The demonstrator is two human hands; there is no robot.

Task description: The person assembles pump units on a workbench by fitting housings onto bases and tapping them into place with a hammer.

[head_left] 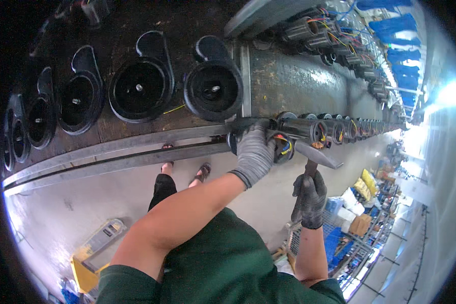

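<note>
My left hand (256, 152), in a grey glove, is wrapped round a dark cylindrical motor (285, 148) at the bench edge. Red, yellow and blue wires show in the motor's open end. In a dark grey glove, my right hand (311, 197) grips a hammer (316, 155) by its handle, head up. The metal head sits just right of the motor; whether they touch I cannot tell. Beyond my left hand stands a round black housing (213, 91) with a side spout and a metal shaft in its middle.
More black housings (139, 88) line the dark bench to the left. Similar motors (339, 133) run along its edge to the right. Wired metal cylinders (334, 40) are grouped at the back. Below right stands a wire rack (362, 253); a yellow pallet jack (86, 271) is on the floor.
</note>
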